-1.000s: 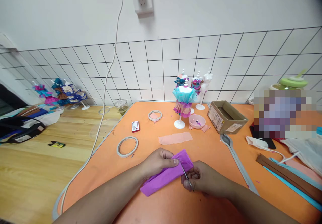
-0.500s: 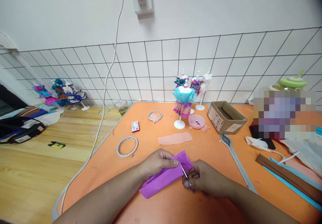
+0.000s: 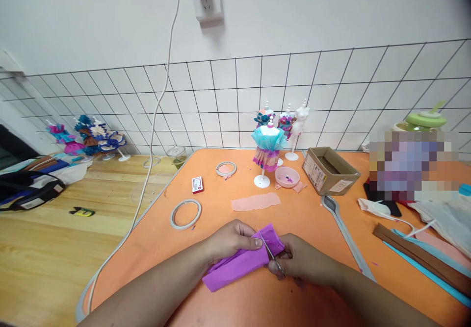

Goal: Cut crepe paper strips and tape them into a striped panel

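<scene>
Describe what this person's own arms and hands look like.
The left hand and right hand are gloveless, with no watch or bracelet visible and no sleeve in view. No ring shows, though some fingers are hidden.

Bright, fairly even indoor light, source out of view. White wall [image 3: 110, 18] pale and cool, soft grey shadow below socket [image 3: 207, 3]. Orange mat [image 3: 147, 248] lighter toward middle, deeper and darker near bottom edge. Diffuse shadow under right hand [image 3: 294, 261]; small glint on scissors [image 3: 273, 256]. Pale sheen on wooden tabletop [image 3: 33, 263]. Wide-angle distortion: tile lines [image 3: 221, 101] slant, sides look stretched. Dark vignette in top right corner. 1 blocky pixelated patch at right hides detail. Centre reasonably clear; far left items softer.
</scene>
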The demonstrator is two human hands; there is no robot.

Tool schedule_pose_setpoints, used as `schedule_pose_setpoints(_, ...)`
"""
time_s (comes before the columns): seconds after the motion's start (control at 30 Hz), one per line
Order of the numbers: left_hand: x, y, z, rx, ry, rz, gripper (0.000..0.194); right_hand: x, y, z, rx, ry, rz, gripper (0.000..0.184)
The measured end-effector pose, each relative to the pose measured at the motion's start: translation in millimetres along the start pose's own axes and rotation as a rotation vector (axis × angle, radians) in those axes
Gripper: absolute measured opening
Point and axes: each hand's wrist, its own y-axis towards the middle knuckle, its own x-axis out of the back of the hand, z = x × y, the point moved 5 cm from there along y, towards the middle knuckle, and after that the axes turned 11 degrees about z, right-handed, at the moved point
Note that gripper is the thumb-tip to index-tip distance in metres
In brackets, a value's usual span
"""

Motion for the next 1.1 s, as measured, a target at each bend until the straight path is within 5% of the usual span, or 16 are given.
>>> schedule_pose_setpoints(1.1,-4.9,0,4,0.015,0.038,0.052,0.034,3,0,-9,0.019,0.046,0.054,0.024)
